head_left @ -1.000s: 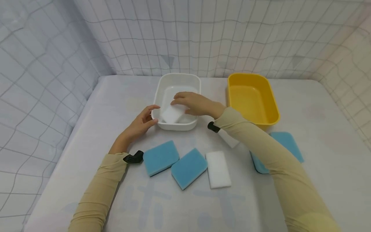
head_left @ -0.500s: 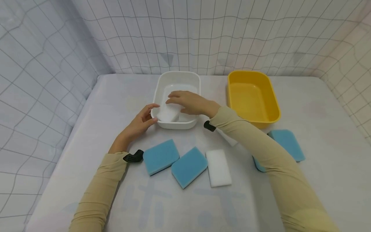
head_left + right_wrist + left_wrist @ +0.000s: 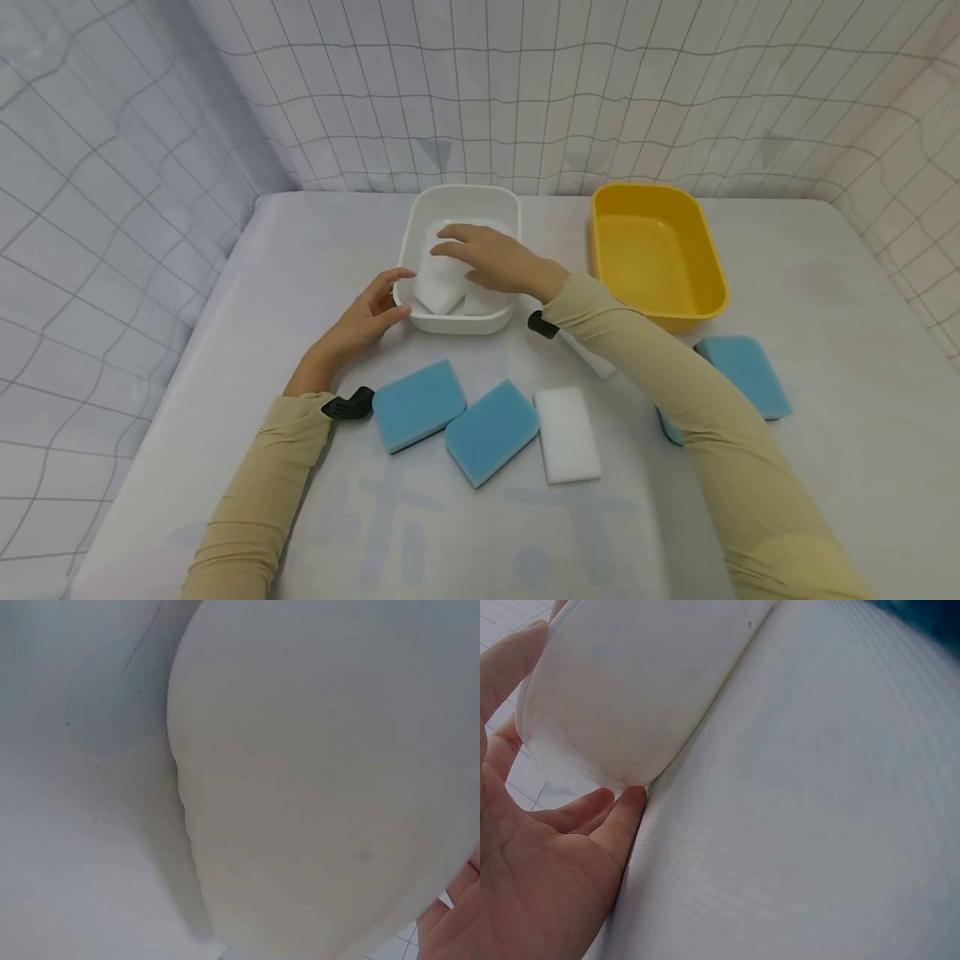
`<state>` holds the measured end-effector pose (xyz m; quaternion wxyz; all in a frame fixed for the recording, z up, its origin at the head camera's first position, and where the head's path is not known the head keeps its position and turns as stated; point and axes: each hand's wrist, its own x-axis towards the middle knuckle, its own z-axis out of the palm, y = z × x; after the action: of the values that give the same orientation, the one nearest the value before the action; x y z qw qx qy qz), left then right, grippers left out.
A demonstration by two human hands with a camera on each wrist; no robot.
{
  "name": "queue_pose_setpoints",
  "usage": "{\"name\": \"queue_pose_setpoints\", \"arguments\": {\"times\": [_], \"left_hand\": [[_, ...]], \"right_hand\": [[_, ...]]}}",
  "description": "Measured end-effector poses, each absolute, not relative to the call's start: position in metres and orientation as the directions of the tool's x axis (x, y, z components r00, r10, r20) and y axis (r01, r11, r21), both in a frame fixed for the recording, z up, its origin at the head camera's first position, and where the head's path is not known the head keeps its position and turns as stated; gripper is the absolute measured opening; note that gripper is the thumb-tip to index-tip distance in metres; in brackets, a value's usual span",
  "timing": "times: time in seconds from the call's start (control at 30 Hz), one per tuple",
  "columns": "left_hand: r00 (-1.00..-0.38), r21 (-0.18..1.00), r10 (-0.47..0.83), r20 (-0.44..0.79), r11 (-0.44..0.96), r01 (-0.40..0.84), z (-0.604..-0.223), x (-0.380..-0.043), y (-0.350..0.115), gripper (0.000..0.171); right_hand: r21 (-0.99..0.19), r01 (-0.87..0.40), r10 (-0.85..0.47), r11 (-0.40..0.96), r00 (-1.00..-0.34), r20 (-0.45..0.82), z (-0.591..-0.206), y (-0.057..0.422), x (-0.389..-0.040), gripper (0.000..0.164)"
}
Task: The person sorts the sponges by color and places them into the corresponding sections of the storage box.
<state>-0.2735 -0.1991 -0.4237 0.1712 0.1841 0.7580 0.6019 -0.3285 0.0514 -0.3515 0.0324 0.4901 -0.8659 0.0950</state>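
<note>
A white tub point(image 3: 457, 325) stands at the back of the table, with a white sponge point(image 3: 438, 292) lying in its near left part. My left hand point(image 3: 363, 317) holds the tub's near left corner, a fingertip over the rim and the thumb against the outer wall. In the left wrist view, fingertips touch the tub wall point(image 3: 645, 690) low down. Over the tub's inside is my right hand point(image 3: 498, 260), its fingers extended and spread above the sponge, apparently gripping nothing. The right wrist view shows mostly the tub's outer wall point(image 3: 315, 780), with part of the hand at the edge.
A yellow tub point(image 3: 708, 312) stands right of the white one. In front lie two blue sponges point(image 3: 418, 406) and a white sponge point(image 3: 566, 435). Another white sponge point(image 3: 592, 357) and more blue sponges point(image 3: 744, 377) are partly hidden by the right sleeve point(image 3: 675, 383).
The white sponge in the tub shifted left, then slightly back right. My right hand moved left, then rose a little away from the sponge. The left hand stays at the tub's corner.
</note>
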Motion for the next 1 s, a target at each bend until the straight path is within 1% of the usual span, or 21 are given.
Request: {"name": "queue_pose_setpoints", "arguments": {"times": [0.3,0.67,1.0], "left_hand": [[-0.879,0.973,0.476,-0.036,0.218,0.078,-0.425,-0.275,-0.199,0.051],[-0.882,0.971,0.471,-0.029,0.222,0.086,-0.425,-0.274,-0.197,0.051],[-0.877,0.977,0.481,-0.018,0.194,0.086,-0.425,-0.274,-0.198,0.049]], "right_hand": [[-0.156,-0.828,-0.822,0.538,-0.556,0.118,-0.348,0.062,-0.328,0.049],[-0.189,-0.834,-0.816,0.518,-0.549,0.182,-0.345,0.075,-0.320,0.047],[-0.201,-0.865,-0.822,0.460,-0.500,0.273,-0.333,0.089,-0.312,0.044]]}}
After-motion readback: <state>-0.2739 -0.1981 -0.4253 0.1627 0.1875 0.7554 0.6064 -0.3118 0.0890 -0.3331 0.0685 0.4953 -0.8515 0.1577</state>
